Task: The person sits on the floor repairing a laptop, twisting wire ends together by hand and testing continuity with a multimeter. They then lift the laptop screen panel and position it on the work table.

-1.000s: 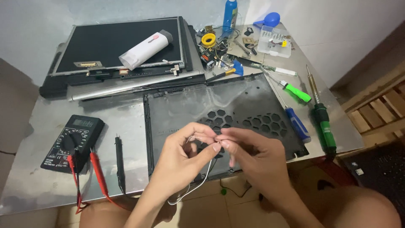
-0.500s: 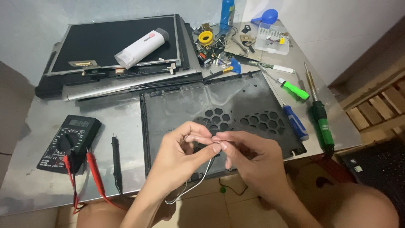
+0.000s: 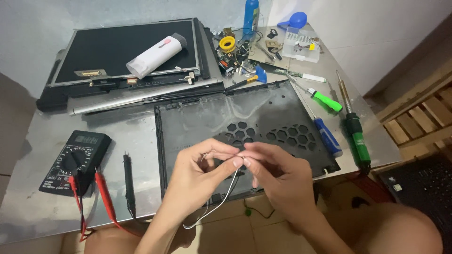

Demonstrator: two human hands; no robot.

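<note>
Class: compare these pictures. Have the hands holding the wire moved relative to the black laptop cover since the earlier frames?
No. Both the left hand and right hand stay pinching the wire over the near edge of the cover, just below its hexagonal vents; only the camera shifted slightly.

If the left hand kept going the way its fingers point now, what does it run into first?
The left hand points right, so it would likely meet the right hand first; their fingertips already pinch the thin grey wire together above the black laptop bottom cover.
</note>
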